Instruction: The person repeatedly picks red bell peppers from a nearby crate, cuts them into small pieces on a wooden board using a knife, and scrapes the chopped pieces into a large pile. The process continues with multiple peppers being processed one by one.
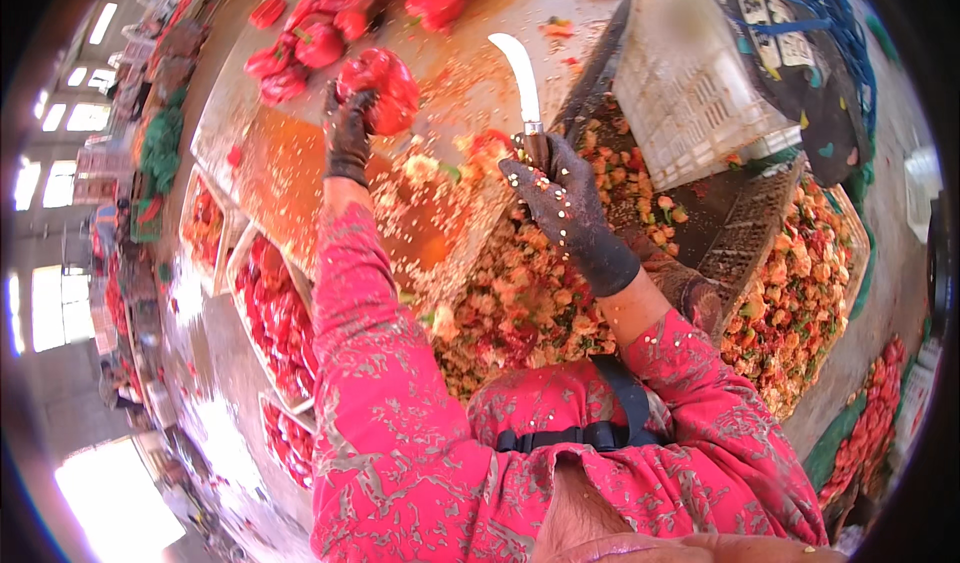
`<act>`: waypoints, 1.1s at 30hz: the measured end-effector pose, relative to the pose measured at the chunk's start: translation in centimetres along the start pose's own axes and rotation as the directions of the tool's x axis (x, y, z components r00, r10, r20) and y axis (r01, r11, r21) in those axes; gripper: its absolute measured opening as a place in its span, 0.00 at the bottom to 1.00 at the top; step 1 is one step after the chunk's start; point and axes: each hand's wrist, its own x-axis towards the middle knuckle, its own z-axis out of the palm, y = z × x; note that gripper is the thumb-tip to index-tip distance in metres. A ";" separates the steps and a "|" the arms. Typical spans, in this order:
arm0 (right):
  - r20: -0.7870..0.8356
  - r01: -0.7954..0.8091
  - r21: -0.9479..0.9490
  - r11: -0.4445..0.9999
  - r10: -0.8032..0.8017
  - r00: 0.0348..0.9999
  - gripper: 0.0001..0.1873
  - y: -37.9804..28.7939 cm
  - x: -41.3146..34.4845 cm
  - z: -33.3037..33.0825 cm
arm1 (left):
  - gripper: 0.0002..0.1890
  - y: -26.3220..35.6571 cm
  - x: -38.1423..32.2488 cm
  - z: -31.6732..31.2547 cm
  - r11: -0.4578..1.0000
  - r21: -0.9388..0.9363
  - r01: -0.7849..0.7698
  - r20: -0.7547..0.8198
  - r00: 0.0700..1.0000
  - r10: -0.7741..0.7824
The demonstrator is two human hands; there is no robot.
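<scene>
My left hand [349,131], in a dark glove, grips a red bell pepper [386,90] above the work table [270,150]. In my right hand [562,195], also gloved and dotted with seeds, is the wooden handle of a knife [525,82] with a curved blade pointing away from me. More whole red peppers [319,41] lie in a heap beyond my left hand. Loose pale seeds and wet orange juice cover much of the tabletop. Below my hands, a mass of cut pepper cores [517,285] lies against the table's near edge.
Crates of red peppers [274,315] stand at the left. A white plastic crate [690,75] leans at the right, near another crate full of cores [795,285]. Red peppers in a green net [862,420] lie on the floor at far right.
</scene>
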 end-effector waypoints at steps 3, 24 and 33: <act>0.188 0.175 -0.393 0.903 -0.108 0.976 0.11 -0.8 -1.1 0.8 | 0.19 1.0 -7.0 -1.4 0.995 0.085 0.046 -0.085 0.996 -0.039; 0.495 0.370 -0.749 0.550 0.093 0.864 0.19 3.0 -1.6 6.4 | 0.23 4.3 -17.3 1.3 0.788 0.613 -0.068 -0.121 0.976 0.179; 0.456 0.328 -0.874 0.359 0.373 0.808 0.15 4.2 -4.3 4.3 | 0.18 1.0 -14.4 0.5 0.988 -0.004 0.157 -0.493 0.859 -0.139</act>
